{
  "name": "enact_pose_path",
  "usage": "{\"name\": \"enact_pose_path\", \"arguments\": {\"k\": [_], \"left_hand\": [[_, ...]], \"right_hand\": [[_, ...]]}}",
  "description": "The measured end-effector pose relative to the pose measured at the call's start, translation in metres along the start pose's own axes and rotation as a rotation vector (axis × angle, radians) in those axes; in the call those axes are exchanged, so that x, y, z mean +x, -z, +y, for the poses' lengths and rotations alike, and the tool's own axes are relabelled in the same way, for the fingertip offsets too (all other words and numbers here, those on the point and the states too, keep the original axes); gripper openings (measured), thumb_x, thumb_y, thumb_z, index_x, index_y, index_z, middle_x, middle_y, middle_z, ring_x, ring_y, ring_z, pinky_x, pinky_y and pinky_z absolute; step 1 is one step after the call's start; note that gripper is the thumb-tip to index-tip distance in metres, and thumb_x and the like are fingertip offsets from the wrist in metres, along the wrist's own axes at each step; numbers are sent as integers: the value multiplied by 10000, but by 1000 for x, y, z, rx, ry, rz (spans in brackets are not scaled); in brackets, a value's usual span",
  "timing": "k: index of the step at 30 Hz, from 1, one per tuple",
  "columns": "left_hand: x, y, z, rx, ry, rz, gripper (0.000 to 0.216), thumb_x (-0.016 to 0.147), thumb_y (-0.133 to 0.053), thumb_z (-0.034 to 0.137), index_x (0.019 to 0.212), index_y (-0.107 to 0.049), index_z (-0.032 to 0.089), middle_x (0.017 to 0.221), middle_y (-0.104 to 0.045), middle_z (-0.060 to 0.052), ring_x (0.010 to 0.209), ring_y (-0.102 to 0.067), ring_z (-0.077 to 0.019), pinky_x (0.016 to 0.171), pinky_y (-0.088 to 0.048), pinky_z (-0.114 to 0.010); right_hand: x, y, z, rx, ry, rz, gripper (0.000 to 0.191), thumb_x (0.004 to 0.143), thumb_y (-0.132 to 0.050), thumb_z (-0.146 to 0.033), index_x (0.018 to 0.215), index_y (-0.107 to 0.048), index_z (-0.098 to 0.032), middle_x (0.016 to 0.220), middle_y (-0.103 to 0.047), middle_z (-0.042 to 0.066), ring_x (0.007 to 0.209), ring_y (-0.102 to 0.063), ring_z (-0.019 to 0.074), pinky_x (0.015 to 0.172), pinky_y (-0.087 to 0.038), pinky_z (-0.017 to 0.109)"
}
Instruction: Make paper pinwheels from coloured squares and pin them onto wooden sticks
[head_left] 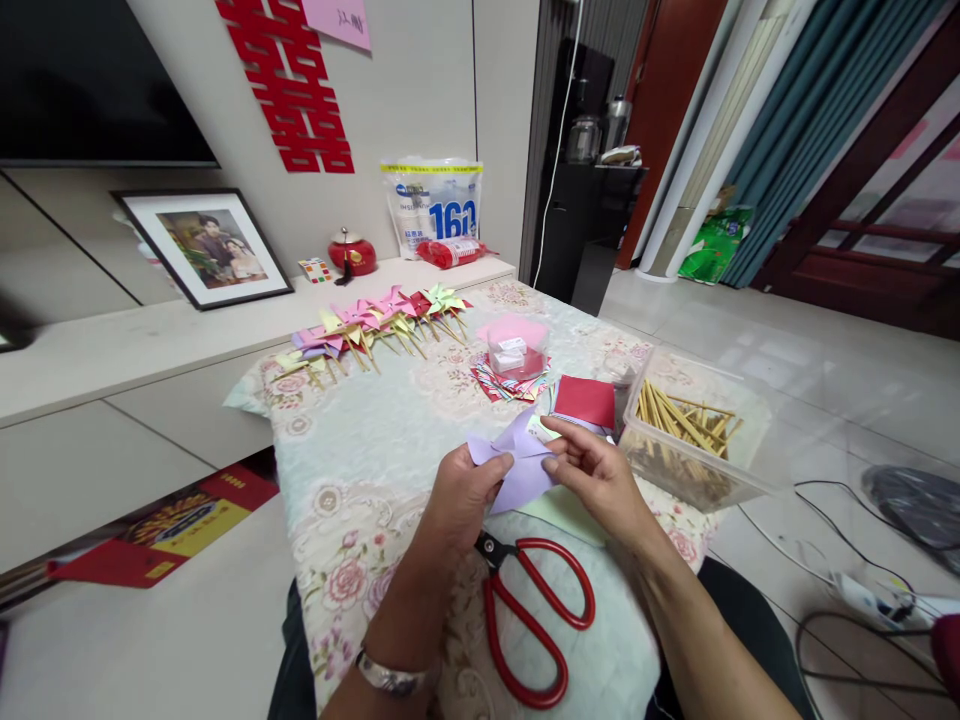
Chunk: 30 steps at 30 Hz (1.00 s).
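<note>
Between my two hands is a purple paper pinwheel (517,478), its cut flaps partly folded in toward the middle. My left hand (469,490) grips its left side, with the thumb pressed on the paper. At the right side, my right hand (589,470) pinches the paper between thumb and fingers. Red-handled scissors (536,610) lie on the cloth just below my hands, their blades hidden under my left hand. A light green paper sheet (562,515) lies partly beneath my right hand. Behind it sits a stack of square papers with a red one (585,402) on top.
Finished paper pinwheels (375,320) on sticks lie along the table's far left. A clear plastic tub (517,352) rests on patterned papers (499,385). To the right, a plastic box (675,455) holds many thin sticks (686,418). A picture frame (206,245) stands on the cabinet.
</note>
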<state>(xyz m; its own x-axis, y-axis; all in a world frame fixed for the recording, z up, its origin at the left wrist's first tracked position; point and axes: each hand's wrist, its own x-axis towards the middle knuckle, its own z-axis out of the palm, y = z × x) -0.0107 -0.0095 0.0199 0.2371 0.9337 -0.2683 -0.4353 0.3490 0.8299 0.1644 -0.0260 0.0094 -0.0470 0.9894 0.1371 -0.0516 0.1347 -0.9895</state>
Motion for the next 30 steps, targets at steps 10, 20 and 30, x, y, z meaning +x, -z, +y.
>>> {"name": "enact_pose_path", "arguments": {"k": [10, 20, 30], "left_hand": [[1, 5, 0, -10, 2, -22, 321, 615, -804, 252, 896, -696, 140, 778, -739, -47, 779, -691, -225, 735, -525, -306], [2, 5, 0, -11, -17, -2, 385, 586, -830, 253, 929, -711, 125, 800, -757, -61, 782, -700, -236, 794, -531, -338], [3, 5, -1, -27, -20, -5, 343, 594, -817, 223, 895, -703, 105, 775, -757, -59, 716, -679, -206, 730, -513, -305]], "right_hand": [[-1, 4, 0, -64, 41, -36, 454, 788, -732, -250, 1239, -677, -238, 955, -710, 35, 826, -651, 155, 779, -524, 316], [-2, 6, -3, -74, 3, -78, 447, 792, -731, -260, 1236, -681, -232, 987, -691, 46, 855, -641, 154, 769, -514, 296], [-3, 5, -2, -232, 74, -73, 427, 821, -679, -230, 1247, -679, -228, 997, -715, 52, 880, -637, 174, 774, -504, 310]]}}
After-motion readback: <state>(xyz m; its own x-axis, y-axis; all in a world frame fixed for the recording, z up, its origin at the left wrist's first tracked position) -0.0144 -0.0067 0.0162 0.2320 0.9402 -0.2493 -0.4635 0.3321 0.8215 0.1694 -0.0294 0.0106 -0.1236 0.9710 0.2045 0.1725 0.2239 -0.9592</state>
